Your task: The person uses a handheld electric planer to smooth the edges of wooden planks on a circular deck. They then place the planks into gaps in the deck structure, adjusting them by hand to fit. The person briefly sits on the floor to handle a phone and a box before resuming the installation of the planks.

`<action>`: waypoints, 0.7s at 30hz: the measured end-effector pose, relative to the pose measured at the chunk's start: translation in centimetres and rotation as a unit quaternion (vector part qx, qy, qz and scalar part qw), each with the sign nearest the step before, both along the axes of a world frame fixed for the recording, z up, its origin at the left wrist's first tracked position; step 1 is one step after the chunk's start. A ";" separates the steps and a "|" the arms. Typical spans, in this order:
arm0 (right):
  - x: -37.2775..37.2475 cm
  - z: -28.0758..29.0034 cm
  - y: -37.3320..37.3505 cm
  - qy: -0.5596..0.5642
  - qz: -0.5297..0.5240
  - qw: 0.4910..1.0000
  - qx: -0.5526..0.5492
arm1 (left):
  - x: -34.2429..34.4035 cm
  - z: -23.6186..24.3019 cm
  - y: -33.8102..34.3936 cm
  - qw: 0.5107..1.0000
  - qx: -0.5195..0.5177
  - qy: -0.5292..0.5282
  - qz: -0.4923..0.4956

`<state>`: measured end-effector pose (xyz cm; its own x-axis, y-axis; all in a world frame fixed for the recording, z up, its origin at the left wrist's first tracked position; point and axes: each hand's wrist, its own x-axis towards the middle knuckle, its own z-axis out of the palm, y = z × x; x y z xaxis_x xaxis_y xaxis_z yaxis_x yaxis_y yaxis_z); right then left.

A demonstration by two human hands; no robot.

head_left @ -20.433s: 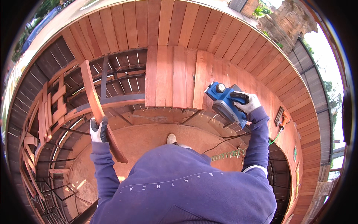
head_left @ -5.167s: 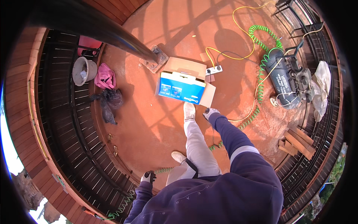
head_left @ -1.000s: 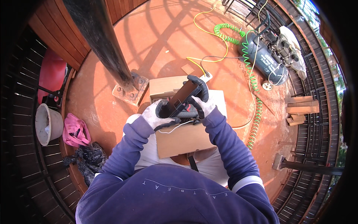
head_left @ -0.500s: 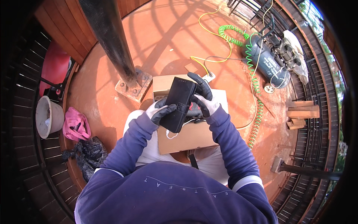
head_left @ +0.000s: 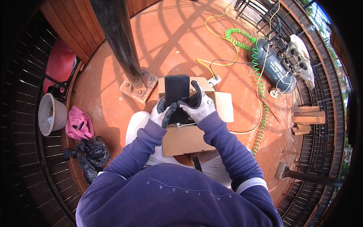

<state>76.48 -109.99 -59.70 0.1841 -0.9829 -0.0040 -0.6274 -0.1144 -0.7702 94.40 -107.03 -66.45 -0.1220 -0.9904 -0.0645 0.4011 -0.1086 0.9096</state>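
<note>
Black rectangular phone (head_left: 177,87) looks light, stiff, fragile, best edge-held; gloved left hand (head_left: 162,113) clasps it; half-curled right hand (head_left: 202,108) touches, hold unclear.

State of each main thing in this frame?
Black phone: dark-faced, held
Left hand: gripping its left edge
Right hand: at its right side, fingers bent
Cardboard box: open, flaps spread
Green hose: coiled
Compressor: cannot tell if running
Wooden blocks: piled
Pink bundle: crumpled
Dark bag: crumpled
Bucket: uncovered, something pale inside
Black post: upright
</note>
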 end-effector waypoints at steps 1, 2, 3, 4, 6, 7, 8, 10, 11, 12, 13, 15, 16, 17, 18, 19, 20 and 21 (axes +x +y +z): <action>0.1 0.1 0.0 0.000 0.000 1.000 0.000 | 0.0 0.0 0.0 1.000 0.003 0.001 0.002; 0.1 0.1 0.0 -0.001 0.000 1.000 0.000 | 0.0 0.1 0.0 1.000 0.007 0.001 0.003; 0.0 -0.2 -0.1 -0.001 0.005 1.000 -0.011 | -0.1 0.1 0.0 1.000 0.010 0.002 0.003; -0.2 -0.6 -0.1 -0.002 0.009 1.000 -0.023 | -0.2 0.2 0.0 1.000 0.012 0.015 0.005; -0.4 -0.7 -0.2 -0.065 0.021 0.998 -0.009 | -0.4 0.4 0.2 0.999 0.015 0.040 0.010; -0.3 -0.3 -0.4 -0.127 0.030 0.991 0.016 | -0.2 0.2 0.0 0.996 0.039 0.075 0.003; -0.3 0.0 -0.5 -0.188 0.037 0.981 0.042 | 0.3 -0.3 -0.2 0.992 0.064 0.109 -0.004; -1.4 0.3 -0.9 -0.285 0.062 0.949 0.118 | 1.0 -1.8 -0.5 0.983 0.092 0.155 -0.025; -1.7 0.0 -1.1 -0.357 0.085 0.919 0.145 | 1.2 -2.8 -0.7 0.981 0.096 0.165 -0.038; -1.5 0.1 -1.3 -0.426 0.108 0.881 0.175 | 1.2 -2.3 -0.8 0.978 0.102 0.175 -0.048; -1.3 0.5 -1.3 -0.440 0.100 0.874 0.180 | 1.3 -1.2 -0.5 0.971 0.118 0.193 -0.073; -0.8 1.7 -0.9 -0.467 0.085 0.860 0.189 | 1.2 -0.9 -0.3 0.970 0.104 0.197 -0.101; -0.8 1.6 -1.0 -0.465 0.113 0.858 0.184 | 1.1 -0.8 -0.3 0.968 0.097 0.200 -0.115; -0.9 1.3 -1.2 -0.464 0.140 0.856 0.179 | 0.9 -0.9 -0.2 0.965 0.112 0.210 -0.112; -1.0 1.1 -1.4 -0.462 0.166 0.854 0.173 | 0.5 -0.9 -0.2 0.961 0.128 0.220 -0.110; -1.1 0.7 -1.5 -0.434 0.173 0.872 0.146 | 0.3 -0.9 -0.2 0.957 0.143 0.230 -0.108; -1.2 0.2 -1.7 -0.405 0.179 0.888 0.119 | 0.2 -1.2 -0.2 0.954 0.148 0.235 -0.110; -1.0 0.2 -1.8 -0.376 0.188 0.903 0.093 | 0.1 -1.5 -0.4 0.953 0.152 0.240 -0.110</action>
<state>75.47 -111.78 -59.46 0.5235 -0.8460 0.1014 0.1365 -0.0342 -0.9900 94.49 -107.43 -67.98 -0.4118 -0.8820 -0.2290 0.6999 -0.4671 0.5403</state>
